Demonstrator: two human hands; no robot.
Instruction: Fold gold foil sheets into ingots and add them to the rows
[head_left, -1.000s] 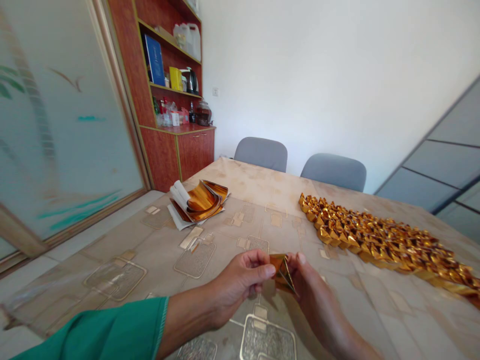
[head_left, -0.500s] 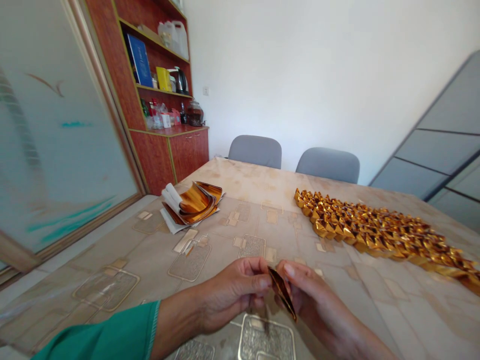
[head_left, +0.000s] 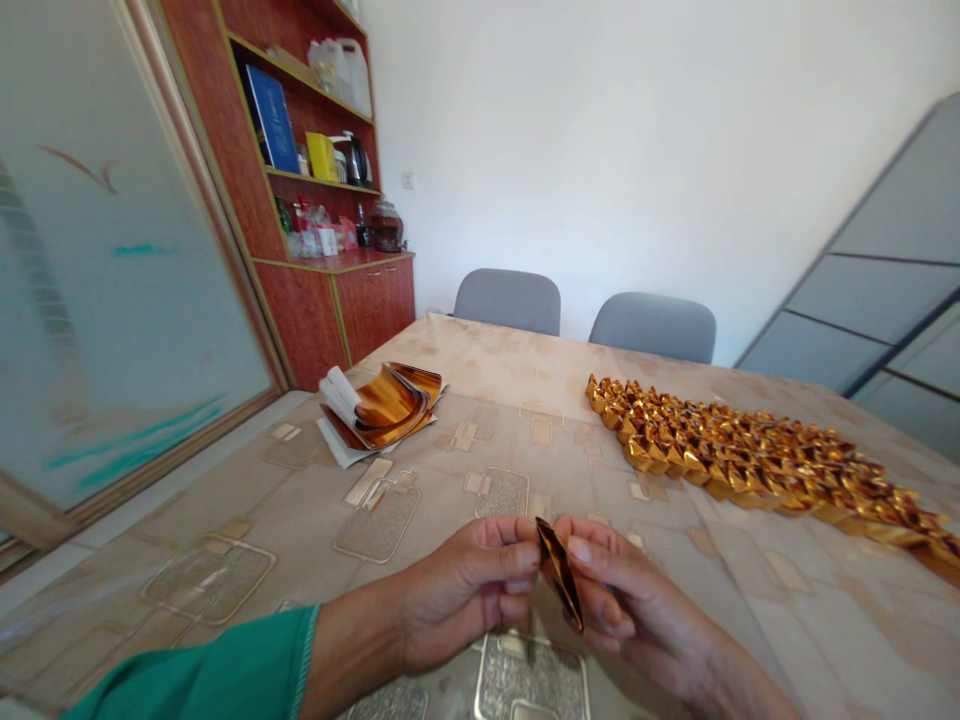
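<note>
Between my two hands is a small folded piece of gold foil paper (head_left: 559, 575), long and pointed at both ends, with a narrow opening along its upper side. My left hand (head_left: 472, 590) pinches its left side between thumb and fingers. On the other side, the thumb and fingers of my right hand (head_left: 626, 595) press against it. Both hands are just above the patterned tablecloth (head_left: 375, 520). Farther right lie rows of folded gold paper pieces (head_left: 735, 450), standing close together. A stack of curled gold foil sheets (head_left: 390, 400) with white paper lies at the left.
Two grey chairs (head_left: 506, 300) stand at the table's far side. A red-brown cabinet (head_left: 300, 300) with shelves of bottles and a kettle is behind on the left, beside a frosted glass door (head_left: 127, 260). Grey panels (head_left: 862, 270) lean at the right.
The folded foil paper is turned slightly more upright between my hands. My right hand's fingers have shifted and show more below it. The view has moved slightly.
</note>
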